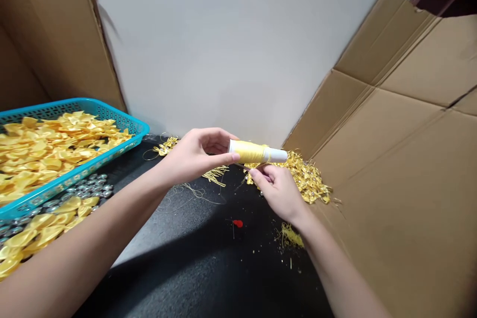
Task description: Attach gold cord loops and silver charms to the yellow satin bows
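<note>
Gripping the wide end of a spool of yellow thread, the left hand holds it roughly level above the black table, its bare white tip pointing toward the right-hand side. Just below the spool, the right hand is closed, thumb against fingers, on a slim purplish item, mostly hidden; whether that hand touches the spool I cannot tell. The two hands are close together but apart. Well to the left of the left hand stands a blue basket of yellow petals, with silvery beads and loose petals along its near side. Below the left hand lie tangled thin thread and a bundle of golden strands. Beyond the right hand is a heap of yellow ornaments. Nearer than both hands lie a red piece and, by the right wrist, yellow thread scraps.
</note>
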A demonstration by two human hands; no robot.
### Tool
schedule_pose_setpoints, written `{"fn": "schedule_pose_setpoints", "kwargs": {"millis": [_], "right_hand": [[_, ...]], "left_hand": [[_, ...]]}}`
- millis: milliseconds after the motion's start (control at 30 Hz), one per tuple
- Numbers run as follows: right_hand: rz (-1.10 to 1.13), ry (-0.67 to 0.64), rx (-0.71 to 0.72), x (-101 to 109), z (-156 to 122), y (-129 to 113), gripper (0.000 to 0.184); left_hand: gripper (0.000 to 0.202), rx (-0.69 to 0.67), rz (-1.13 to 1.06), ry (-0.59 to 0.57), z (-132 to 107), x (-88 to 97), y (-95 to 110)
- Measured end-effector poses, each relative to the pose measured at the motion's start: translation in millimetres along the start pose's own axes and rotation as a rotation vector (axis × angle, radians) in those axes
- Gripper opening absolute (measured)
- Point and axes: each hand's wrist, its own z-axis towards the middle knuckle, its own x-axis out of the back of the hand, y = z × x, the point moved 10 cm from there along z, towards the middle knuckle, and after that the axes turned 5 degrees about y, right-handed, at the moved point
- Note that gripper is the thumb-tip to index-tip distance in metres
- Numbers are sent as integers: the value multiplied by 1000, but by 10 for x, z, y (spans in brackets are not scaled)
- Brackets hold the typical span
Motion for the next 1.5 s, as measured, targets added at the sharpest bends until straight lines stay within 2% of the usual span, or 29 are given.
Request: {"fn": "schedule_pose_setpoints", "kwargs": {"millis": [300, 633, 700, 800, 833, 867, 933, 1000, 1100, 1200, 1233, 1300, 1333, 1400, 1433, 1500], "right_hand": [[-50, -14, 30, 51, -82, 84, 40], [-43, 4, 37, -36, -28, 3, 41], [-72, -44, 37, -31, -108, 70, 40], [-75, -205, 17, 5, -288, 270, 38], [-59, -201, 10, 86, -319, 332, 39], [-31, -141, 0, 216, -320, 383, 40], [75, 90, -45, 543, -278, 459, 42], [254, 248, -104, 706, -231, 495, 41], [496, 213, -137, 589, -131, 468, 46], [499, 219, -180, 655, -148, 677, 51], [448, 232, -213, 759, -195, 829, 51], [242, 288, -293, 1123, -346, 1204, 48], [58, 322, -333, 1366, -439, 1390, 43], [-503, 325, -422, 1838, -615, 1703, 30], [-597, 321, -456, 2009, -685, 1841, 27], [-713, 286, -517, 2207, -779, 2080, 25]], "left_hand": [[39, 21, -1, 37, 30, 74, -33], [38, 29, 16, 28, 10, 48, -12], [38, 30, 36, 45, 20, 81, -22], [38, 36, 41, 65, 50, 149, -51], [37, 40, 34, 68, 62, 168, -64], [37, 45, 24, 72, 73, 182, -79], [36, 58, -2, 74, 87, 167, -118], [35, 74, -29, 53, 81, 57, -176], [36, 99, -67, -53, 7, -310, -306], [48, 93, -50, -187, -127, -697, -431], [56, 71, -7, -221, -166, -777, -453], [67, 22, 110, -259, -211, -843, -479], [66, 8, 151, -269, -216, -840, -485], [60, 10, 191, -259, -187, -781, -496], [59, 29, 198, -245, -160, -740, -509], [61, 85, 200, -204, -97, -657, -549]]}}
